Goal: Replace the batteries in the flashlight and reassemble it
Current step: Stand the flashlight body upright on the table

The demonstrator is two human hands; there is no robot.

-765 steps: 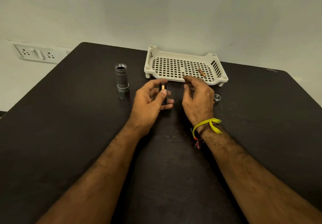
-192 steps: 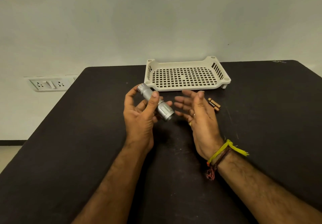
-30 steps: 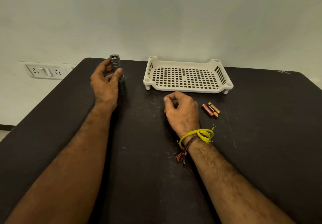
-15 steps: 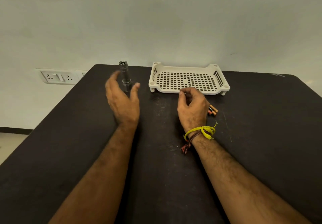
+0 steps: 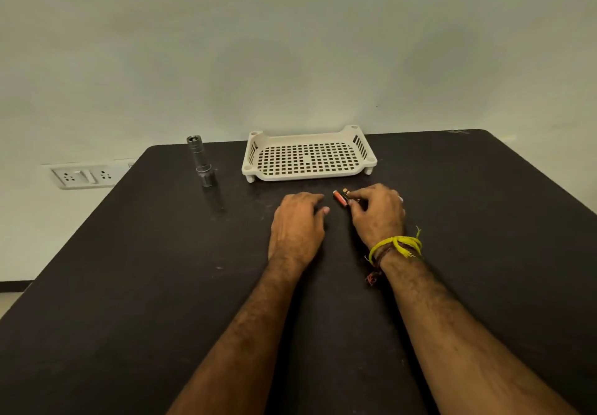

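My right hand (image 5: 378, 211) has its fingers (image 5: 357, 195) curled down onto the batteries (image 5: 342, 197), thumb and forefinger closing on the nearer ends; I see two cells lying side by side on the table, their far ends poking out toward eleven o'clock, and I cannot tell whether both are pinched or only one. A yellow thread band (image 5: 395, 246) sits on that wrist, with a darker cord under it.

My left hand (image 5: 298, 220) lies palm down just to the nine o'clock side of the batteries, fingers together and loosely bent, tips on the tabletop, holding nothing. There is a narrow gap between its thumb and the batteries.

Outward from the hands, at twelve o'clock, a white slotted tray (image 5: 310, 175) stands on short feet near the far edge of the black table (image 5: 129, 285). At about ten o'clock from my left hand, well apart from it, the flashlight (image 5: 201, 161) stands upright on its wider end, in one piece, left of the tray. Beyond the table's left corner a socket plate (image 5: 84, 176) sits on the wall.
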